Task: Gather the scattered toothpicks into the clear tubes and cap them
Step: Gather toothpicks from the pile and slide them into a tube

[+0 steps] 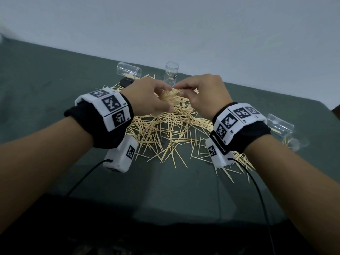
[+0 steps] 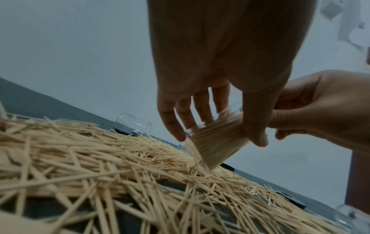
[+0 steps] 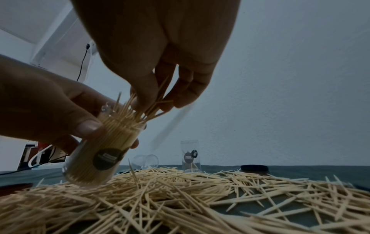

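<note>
Your left hand (image 1: pixel 147 97) grips a clear tube (image 3: pixel 94 159) packed with toothpicks, thumb and fingers curled round its wall, the tube tilted with its base just above the scattered toothpicks (image 1: pixel 165 137) on the green tabletop (image 1: pixel 46 85). Your right hand (image 1: pixel 204 92) hangs over the tube's open mouth, its thumb and fingers pinching a small bunch of toothpicks (image 3: pixel 158 101) whose ends stand among the ones already poking out of the tube. The tube carries a round dark label (image 3: pixel 107 159) on its side. Around you the pile spreads wide under both wrists and out toward the near edge on the right. Behind the hands an upright clear tube (image 1: pixel 171 74) stands with only a few toothpicks inside (it bears a dark label too), and to its left another clear tube (image 1: pixel 129 71) lies on its side with a few toothpicks in it. A black cap (image 1: pixel 126 82) sits on the tabletop just in front of that lying tube, at the edge of the pile. On the far right, past your right wrist, a further clear tube (image 1: pixel 279 126) lies on its side, with something small, round and clear just beside it; whether that is a cap you cannot tell. Both wrists wear black bands with white marker blocks (image 1: pixel 110 107), and black cables (image 1: pixel 82 179) trail back from them.
</note>
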The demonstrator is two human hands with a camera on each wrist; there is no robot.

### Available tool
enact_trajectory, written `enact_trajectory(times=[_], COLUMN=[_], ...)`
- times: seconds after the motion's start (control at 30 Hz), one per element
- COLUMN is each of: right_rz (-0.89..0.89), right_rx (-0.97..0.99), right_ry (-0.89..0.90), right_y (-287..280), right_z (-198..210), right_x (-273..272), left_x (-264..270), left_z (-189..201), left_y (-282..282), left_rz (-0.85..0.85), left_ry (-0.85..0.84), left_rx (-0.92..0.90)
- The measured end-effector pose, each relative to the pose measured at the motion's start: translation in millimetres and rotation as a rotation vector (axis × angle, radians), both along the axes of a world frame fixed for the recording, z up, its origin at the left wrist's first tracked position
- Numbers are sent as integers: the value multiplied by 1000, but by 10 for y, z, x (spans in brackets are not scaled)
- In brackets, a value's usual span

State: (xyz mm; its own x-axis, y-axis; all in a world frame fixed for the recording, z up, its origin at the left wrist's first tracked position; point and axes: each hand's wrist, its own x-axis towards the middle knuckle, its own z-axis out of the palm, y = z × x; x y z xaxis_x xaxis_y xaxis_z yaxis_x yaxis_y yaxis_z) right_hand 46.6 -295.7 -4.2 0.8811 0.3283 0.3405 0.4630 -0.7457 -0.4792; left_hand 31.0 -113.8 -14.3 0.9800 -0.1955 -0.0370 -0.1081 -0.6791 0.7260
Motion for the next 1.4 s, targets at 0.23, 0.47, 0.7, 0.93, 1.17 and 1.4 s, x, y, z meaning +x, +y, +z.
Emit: enact_trajectory(times=[0.23,0.47,0.7,0.93,1.17,1.4], right_rz=[-55,88,-3,-22,-12,69], right_rx=[13,-155,-55,46,147,-65], right_ry=[31,133,92,62,45,-12], right_y=[-33,9,-12,-10,18,-12], right_z=[-6,-43,13,22,22,-15], right_x=[33,-12,12,2,11,18], left_x=[-19,13,-22,-32,-14,41], left_z=[16,0,3,-12,1,-54], left_y=[-32,26,-24,-82,-19,-9], left_rz=[-16,97,50,11,54,92], left_ry=[8,-1,-27,6,11,18], left_rx=[-51,-83,8,-15,-137,-260])
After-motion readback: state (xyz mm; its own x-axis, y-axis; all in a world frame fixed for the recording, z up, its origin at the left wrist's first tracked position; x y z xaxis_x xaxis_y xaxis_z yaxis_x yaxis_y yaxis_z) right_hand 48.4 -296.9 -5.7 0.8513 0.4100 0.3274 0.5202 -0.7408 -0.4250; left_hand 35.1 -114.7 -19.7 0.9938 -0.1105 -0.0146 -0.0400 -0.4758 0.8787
